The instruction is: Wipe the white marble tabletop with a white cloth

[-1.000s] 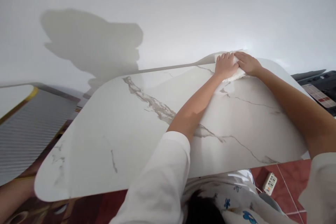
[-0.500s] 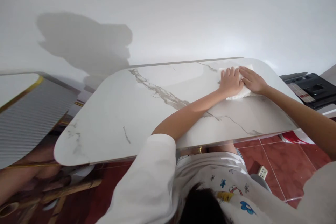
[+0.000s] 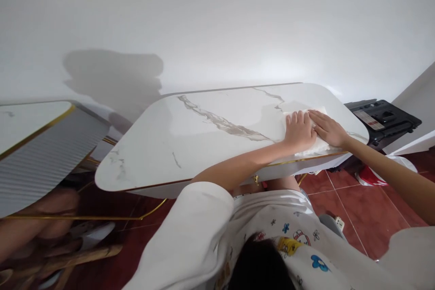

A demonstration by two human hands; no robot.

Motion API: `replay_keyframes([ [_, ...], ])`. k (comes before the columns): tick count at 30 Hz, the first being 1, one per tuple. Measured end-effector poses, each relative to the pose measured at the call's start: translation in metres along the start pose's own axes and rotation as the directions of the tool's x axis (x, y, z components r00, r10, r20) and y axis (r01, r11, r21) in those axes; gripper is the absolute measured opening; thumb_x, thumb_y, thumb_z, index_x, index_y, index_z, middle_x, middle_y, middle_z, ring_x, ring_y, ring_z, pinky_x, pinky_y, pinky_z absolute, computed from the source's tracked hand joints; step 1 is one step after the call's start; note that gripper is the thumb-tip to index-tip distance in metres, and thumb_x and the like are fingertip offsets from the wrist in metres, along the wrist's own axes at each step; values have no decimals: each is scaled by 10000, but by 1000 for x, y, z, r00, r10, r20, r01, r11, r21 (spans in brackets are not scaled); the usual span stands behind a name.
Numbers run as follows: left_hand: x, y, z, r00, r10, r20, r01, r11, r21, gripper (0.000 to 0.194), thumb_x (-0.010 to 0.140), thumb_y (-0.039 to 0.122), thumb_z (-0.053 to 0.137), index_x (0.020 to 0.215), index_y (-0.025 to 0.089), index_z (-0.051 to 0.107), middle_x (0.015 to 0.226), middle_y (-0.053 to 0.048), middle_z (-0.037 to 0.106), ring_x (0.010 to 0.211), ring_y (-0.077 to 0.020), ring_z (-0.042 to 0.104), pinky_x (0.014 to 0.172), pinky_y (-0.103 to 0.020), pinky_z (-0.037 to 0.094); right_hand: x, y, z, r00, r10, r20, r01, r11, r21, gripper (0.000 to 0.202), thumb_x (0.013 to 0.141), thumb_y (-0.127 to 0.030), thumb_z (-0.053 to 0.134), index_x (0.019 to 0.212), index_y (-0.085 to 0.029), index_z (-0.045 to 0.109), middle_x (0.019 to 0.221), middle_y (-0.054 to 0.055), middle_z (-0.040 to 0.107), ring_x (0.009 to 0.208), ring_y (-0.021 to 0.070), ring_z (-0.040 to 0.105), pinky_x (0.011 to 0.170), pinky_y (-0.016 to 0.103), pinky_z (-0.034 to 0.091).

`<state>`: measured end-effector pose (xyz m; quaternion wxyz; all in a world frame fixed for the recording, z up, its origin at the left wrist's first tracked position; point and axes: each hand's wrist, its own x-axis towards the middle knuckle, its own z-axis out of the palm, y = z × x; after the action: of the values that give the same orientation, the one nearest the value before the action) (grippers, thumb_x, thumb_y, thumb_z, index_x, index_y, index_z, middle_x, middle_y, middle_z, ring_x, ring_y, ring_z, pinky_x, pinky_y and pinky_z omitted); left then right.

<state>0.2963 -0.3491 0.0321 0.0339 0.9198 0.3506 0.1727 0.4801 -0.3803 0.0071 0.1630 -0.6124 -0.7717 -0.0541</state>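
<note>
A white cloth (image 3: 317, 146) lies on the right part of a white marble-patterned tabletop (image 3: 152, 145) with a gold edge. My left hand (image 3: 299, 131) presses flat on the cloth, its fingers pointing toward the wall. Beside it, my right hand (image 3: 328, 129) also rests on the cloth, fingers stretched toward the left and touching my left hand. Neither hand is wrapped round the cloth. Part of the cloth is hidden under both palms.
A second marble-topped table (image 3: 30, 122) with ribbed grey sides stands at the left, a person's legs (image 3: 50, 217) below it. Beyond the right end is a black case (image 3: 384, 118). A white wall (image 3: 217, 22) rises behind; a power socket (image 3: 339, 223) is near the floor.
Both hands and the cloth have moved toward the table's front edge. The view has shifted, showing more of the black case and the gold edge.
</note>
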Motion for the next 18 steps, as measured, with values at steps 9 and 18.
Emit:
replay_keyframes([
  [9, 7, 28, 8, 1000, 12, -17, -13, 1000, -18, 545, 952, 320, 354, 1432, 73, 430, 1478, -195, 470, 1367, -332, 396, 1166, -510, 275, -23, 20, -11, 1000, 25, -11, -25, 1000, 3, 608, 979, -440, 264, 1520, -206, 414, 1567, 67, 438, 1467, 290, 378, 1207, 549, 355],
  [18, 55, 68, 35, 991, 95, -94, -104, 989, -107, 477, 955, 318, 365, 1361, 111, 507, 1360, -160, 560, 1287, -309, 460, 1144, -487, 293, -48, 77, -28, 981, 191, -34, -192, 981, -3, 581, 967, -424, 301, 1469, -184, 468, 1532, 119, 482, 1446, 306, 412, 1204, 558, 349],
])
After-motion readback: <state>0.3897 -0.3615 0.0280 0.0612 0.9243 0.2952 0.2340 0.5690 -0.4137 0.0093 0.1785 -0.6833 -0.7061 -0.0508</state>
